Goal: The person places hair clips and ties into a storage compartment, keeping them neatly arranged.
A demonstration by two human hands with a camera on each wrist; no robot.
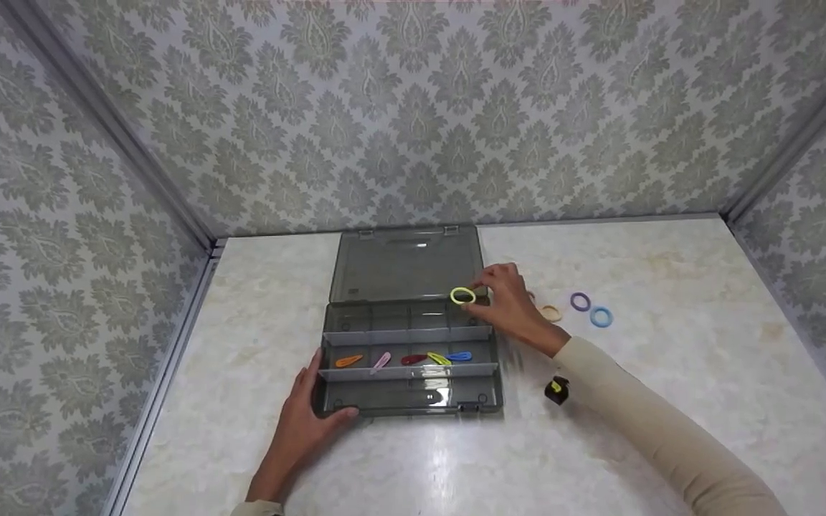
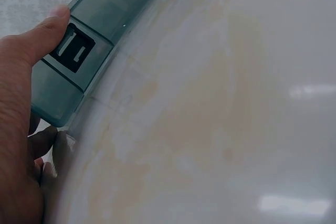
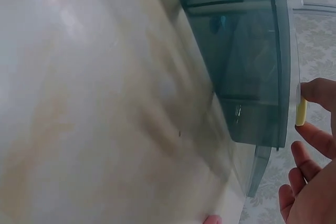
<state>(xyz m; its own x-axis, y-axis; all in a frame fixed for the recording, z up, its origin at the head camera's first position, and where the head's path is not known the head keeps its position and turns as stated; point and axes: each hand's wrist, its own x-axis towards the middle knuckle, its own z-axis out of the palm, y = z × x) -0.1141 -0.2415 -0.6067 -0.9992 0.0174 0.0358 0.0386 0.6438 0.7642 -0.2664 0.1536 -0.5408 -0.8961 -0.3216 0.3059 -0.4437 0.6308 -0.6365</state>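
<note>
R hand pinches ring, approx. mid-frame in head view, by upper right of box; L hand grips box's lower-left corner. Ring could slip onto lid if fingertip pinch eases.

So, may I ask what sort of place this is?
Probably a small indoor work booth: a pale, marble-patterned tabletop is enclosed by grey-green, leaf-patterned walls, with straight grey strips along the corners. Whether it stands inside a larger room, I cannot tell.
</note>
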